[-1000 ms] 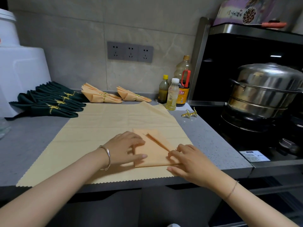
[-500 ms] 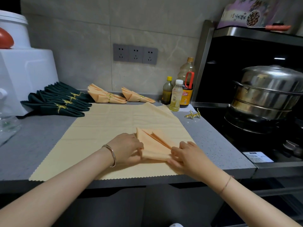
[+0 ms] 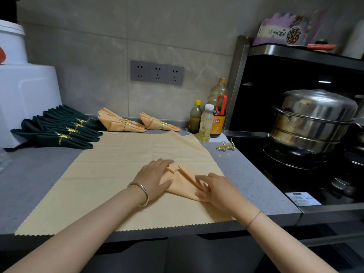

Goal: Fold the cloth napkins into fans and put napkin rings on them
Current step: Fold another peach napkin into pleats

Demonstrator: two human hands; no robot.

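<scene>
Napkin point(image 3: 183, 184): part-folded, lying on the yellow cloth point(image 3: 118, 164) at the tabletop point(image 3: 246, 174) front | Your left hand point(image 3: 155, 178): grip wide, flat, likely pinning folds from springing | Your right hand point(image 3: 214, 190): grip wide, fingertips pressing the crease | Rings point(image 3: 226, 147): near, unused.

Folded napkin point(image 3: 183, 186) partly covered, purple box point(image 3: 283, 30) blurred, white appliance point(image 3: 25, 91) cut off left
</scene>
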